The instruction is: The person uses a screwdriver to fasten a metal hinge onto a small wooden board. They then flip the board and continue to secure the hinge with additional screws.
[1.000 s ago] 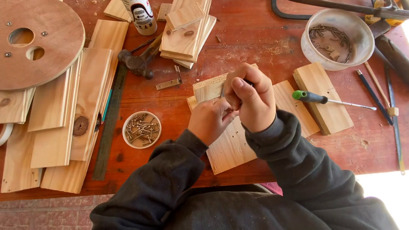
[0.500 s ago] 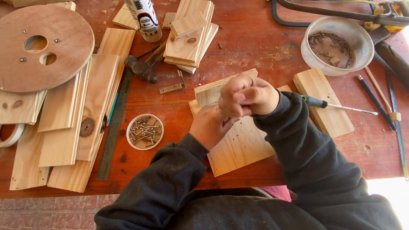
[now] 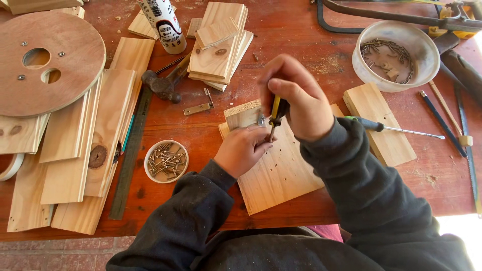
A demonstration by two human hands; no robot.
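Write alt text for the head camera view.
The right hand grips a yellow-and-black screwdriver upright over a pine board, while the left hand steadies a small metal hinge on it. A dish of screws, a hammer and wood slats lie on the red workbench.

Single head-worn camera, looked steeply down from above the person's own chest, faced forward across the red-brown desk (image 3: 301, 45), sat close, sleeves filled the lower frame, desk's near edge and floor strip showed at bottom left
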